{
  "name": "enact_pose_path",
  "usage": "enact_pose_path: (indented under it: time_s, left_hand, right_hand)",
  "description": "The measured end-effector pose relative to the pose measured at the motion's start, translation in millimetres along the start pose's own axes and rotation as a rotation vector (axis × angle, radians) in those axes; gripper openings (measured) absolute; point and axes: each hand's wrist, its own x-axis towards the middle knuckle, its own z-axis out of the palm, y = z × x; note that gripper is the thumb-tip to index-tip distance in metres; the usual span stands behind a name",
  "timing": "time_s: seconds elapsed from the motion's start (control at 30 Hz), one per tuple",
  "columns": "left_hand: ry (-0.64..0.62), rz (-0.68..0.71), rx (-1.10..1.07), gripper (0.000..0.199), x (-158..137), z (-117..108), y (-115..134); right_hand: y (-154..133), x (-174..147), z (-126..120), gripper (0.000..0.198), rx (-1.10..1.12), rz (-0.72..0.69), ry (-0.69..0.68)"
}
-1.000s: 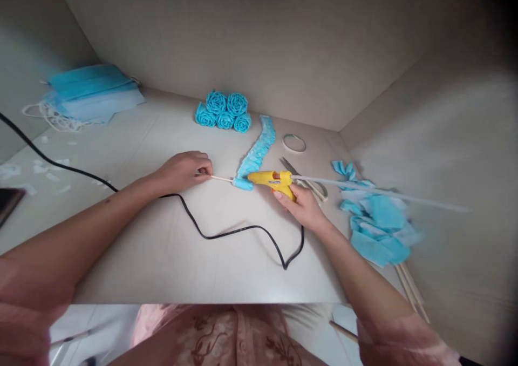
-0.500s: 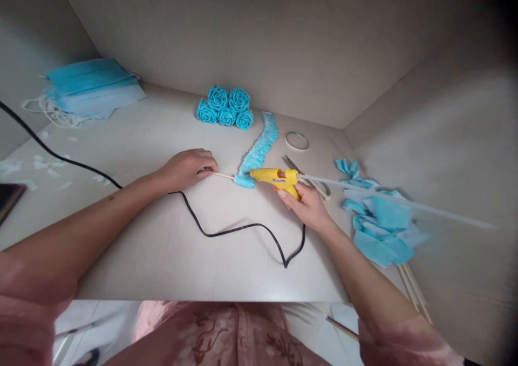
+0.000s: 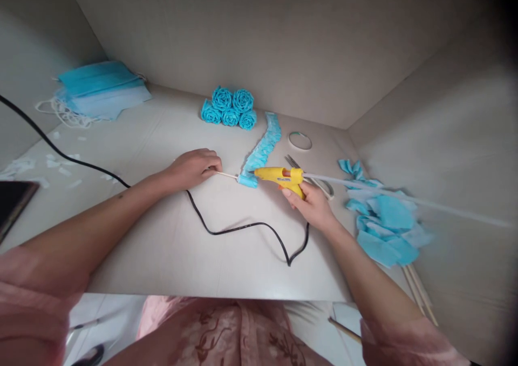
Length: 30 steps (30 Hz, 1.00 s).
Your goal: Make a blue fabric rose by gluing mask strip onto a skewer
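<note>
My left hand [image 3: 198, 168] pinches a thin pale stick [image 3: 226, 175], whose far end runs into a small roll at the near end of a gathered blue fabric strip [image 3: 262, 149]. That strip lies on the table, curving away toward the back wall. In my right hand [image 3: 313, 204] is a yellow glue gun [image 3: 279, 176], with its nozzle at the strip just beside the roll. A long translucent glue stick [image 3: 384, 195] sticks out of the gun's back. Scissors [image 3: 324, 185] lie partly hidden behind the gun and my right hand.
Several rolled blue fabric flowers [image 3: 229, 107] are stacked near the back wall. Blue face masks [image 3: 101, 85] lie at the back left, white scraps [image 3: 52, 161] nearer. A tape ring [image 3: 300, 141], blue fabric pieces [image 3: 384, 220] and sticks [image 3: 418, 293] are rightward. A black cord [image 3: 226, 231] crosses the table.
The camera view has shifted slightly, so everything sits a little further right. The glue gun's nozzle stays at the strip beside the roll, and both hands keep their holds.
</note>
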Motion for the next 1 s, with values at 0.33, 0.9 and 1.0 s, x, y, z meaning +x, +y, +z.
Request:
enact_pose_path:
  time_s: [0.33,0.9,1.0]
  left_hand:
    - [-0.005,-0.005,-0.009,0.019,-0.4,0.0,-0.2]
    - [0.021,0.029,0.002,0.021,-1.3,2.3,-3.8]
    - [0.034,0.035,-0.004,0.021,-1.5,3.1,-5.0]
  right_hand:
    - [3.6,-1.2,-6.5,0.052,-0.046,0.009,0.034]
    - [-2.9,0.3,1.2,0.045,-0.015,0.010,0.003]
    - [-3.6,0.8,3.5,0.042,-0.063,0.001,-0.026]
